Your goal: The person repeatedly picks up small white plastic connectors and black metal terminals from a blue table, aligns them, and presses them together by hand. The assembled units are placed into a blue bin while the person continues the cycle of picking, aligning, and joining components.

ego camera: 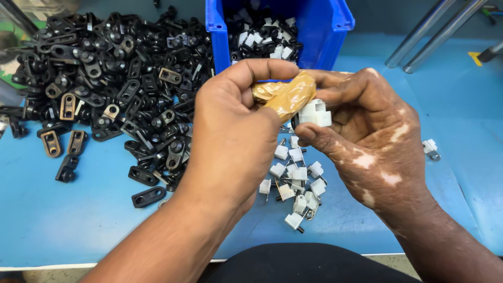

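While both hands meet at centre frame, my left hand (236,131) is curled shut w/ a tan taped thumb (285,97) pressing onto a small white plastic clip block (314,112). My right hand (367,136) is half closed, fingers pinching that block from the other side so it can't twist. More white clips w/ metal pins (296,183) lie just below, within reach. Black plastic brackets (115,84) are heaped upper left; the blue plastic bin (325,26) at top centre holds mixed pcs.

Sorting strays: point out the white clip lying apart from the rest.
The lone white clip on the blue table right of the right hand; the others cluster below both hands.
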